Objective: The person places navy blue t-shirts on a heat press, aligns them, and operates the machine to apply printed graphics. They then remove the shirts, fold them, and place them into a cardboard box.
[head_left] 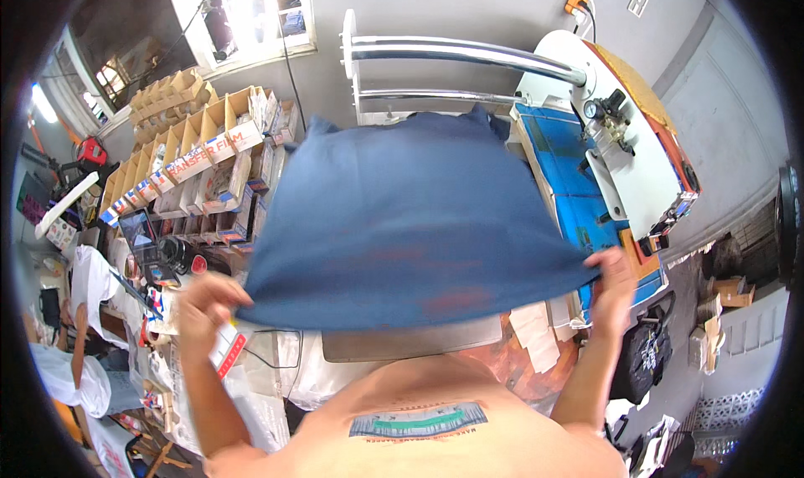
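My left hand and right hand each pinch a lower corner of a blue shirt, held spread wide and lifted above the grey surface of the heat press. The shirt's near hem runs between my hands; its far edge reaches the chrome bars. Cardboard box shelves crowd the left, open floor right.

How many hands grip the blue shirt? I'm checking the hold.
2: the left hand pinches the blue shirt at its lower left corner, the right hand at its lower right corner.
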Motion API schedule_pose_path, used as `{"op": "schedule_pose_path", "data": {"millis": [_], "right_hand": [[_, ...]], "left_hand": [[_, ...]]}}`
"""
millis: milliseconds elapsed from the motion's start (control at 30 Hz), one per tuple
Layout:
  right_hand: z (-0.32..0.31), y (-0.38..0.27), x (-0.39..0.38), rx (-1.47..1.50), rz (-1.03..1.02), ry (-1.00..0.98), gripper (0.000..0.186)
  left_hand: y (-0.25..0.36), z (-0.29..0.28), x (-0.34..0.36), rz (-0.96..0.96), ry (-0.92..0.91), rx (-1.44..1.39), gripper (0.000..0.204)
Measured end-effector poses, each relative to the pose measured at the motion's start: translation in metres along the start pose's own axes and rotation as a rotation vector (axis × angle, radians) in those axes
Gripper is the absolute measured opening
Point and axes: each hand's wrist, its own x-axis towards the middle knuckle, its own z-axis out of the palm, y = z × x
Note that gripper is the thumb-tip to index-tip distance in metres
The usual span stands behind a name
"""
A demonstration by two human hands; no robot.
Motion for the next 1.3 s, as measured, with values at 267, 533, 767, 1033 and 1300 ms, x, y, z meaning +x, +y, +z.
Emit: {"op": "schedule_pose_path", "data": {"millis": [267, 533, 767, 1033, 1300], "right_hand": [[0.077, 0.216, -0.081, 0.235, 0.639, -0.141, 0.050], [0.042, 0.242, -0.113, 0.475, 0.857, -0.280, 0.033], [0.107, 0.208, -0.070, 0.345, 0.850, -0.420, 0.034], [0.089, 0.247, -0.071, 0.523, 0.859, -0.501, 0.036], [0.070, 0.242, -0.072, 0.472, 0.879, -0.399, 0.037]], "left_hand": [[-0.227, 0.084, -0.112, -0.906, 0.252, -0.643, 0.021], [-0.236, 0.059, -0.149, -1.026, 0.116, -0.592, 0.021], [-0.254, 0.089, -0.087, -0.878, 0.034, -0.834, 0.030], [-0.249, 0.070, -0.106, -0.872, 0.121, -0.748, 0.023], [-0.260, 0.079, -0.121, -0.889, 0.241, -0.766, 0.020]]}}
